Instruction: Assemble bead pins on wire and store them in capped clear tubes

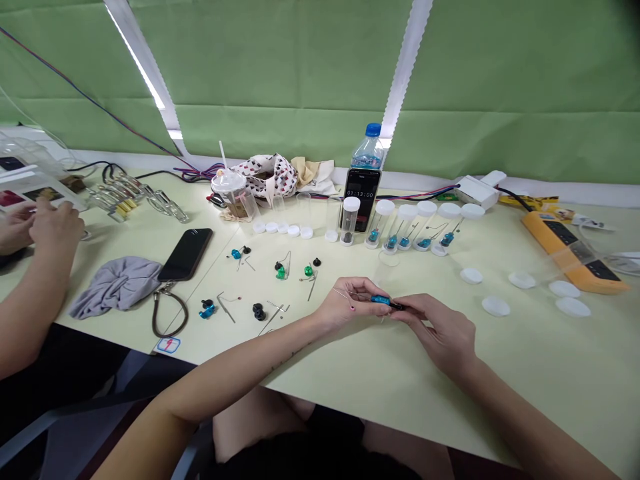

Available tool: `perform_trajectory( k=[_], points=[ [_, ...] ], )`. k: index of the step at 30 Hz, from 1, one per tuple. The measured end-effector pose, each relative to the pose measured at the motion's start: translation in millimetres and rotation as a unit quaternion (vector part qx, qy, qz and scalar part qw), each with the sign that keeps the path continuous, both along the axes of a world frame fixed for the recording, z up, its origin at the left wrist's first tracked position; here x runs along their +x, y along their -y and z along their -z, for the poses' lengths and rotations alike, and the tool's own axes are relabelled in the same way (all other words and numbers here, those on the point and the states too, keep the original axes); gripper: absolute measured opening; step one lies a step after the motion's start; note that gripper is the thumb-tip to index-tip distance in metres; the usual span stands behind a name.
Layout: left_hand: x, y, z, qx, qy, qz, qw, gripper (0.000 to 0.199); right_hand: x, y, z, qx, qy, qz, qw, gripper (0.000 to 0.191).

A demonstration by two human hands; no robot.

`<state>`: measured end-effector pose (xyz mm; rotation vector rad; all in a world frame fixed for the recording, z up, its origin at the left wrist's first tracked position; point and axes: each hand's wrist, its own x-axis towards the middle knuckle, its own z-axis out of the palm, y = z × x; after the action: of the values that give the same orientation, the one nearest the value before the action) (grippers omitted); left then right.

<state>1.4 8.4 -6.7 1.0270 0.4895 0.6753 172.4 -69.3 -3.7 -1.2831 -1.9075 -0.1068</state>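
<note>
Over the table's front middle, my left hand (345, 307) is closed around a small blue part (381, 301), with thin metal wires sticking out between the fingers. A tiny red bead (353, 308) shows against that palm. My right hand (443, 327) pinches a small black piece (397, 306) at the blue part's right end; whether the two are joined I cannot tell. Left of my hands lie loose sets of wires with blue parts (207, 309), green parts (309, 271) and black parts (259, 311).
Capped clear tubes with blue parts (399, 230) stand behind my hands, beside a phone showing a timer (361, 200) and a bottle (369, 150). Loose white caps (496, 306) and an orange power strip (570, 253) lie right. At left are a dark phone (186, 255) and another person's hands (53, 227).
</note>
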Motion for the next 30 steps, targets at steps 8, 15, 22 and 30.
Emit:
perform_trajectory(
  k=[8, 15, 22, 30],
  points=[
    [-0.8, -0.5, -0.6, 0.001, -0.004, 0.004, 1.0, 0.038, 0.3, -0.6, 0.7, -0.016, 0.008, 0.01, 1.0, 0.009],
    [-0.8, 0.1, -1.9, 0.013, -0.008, 0.001, 1.0, 0.039, -0.5, -0.2, 0.6, -0.028, 0.004, 0.015, 0.999, 0.011],
    [-0.4, 1.6, -1.8, 0.022, -0.01, -0.012, 1.0, 0.037, 2.5, -3.0, 2.1, -0.041, 0.004, 0.015, 0.999, 0.015],
    [-2.9, -3.9, -8.3, 0.046, -0.014, -0.07, 0.996, 0.035, 1.6, -3.0, 1.8, -0.067, -0.012, 0.012, 0.998, 0.031]
  ],
)
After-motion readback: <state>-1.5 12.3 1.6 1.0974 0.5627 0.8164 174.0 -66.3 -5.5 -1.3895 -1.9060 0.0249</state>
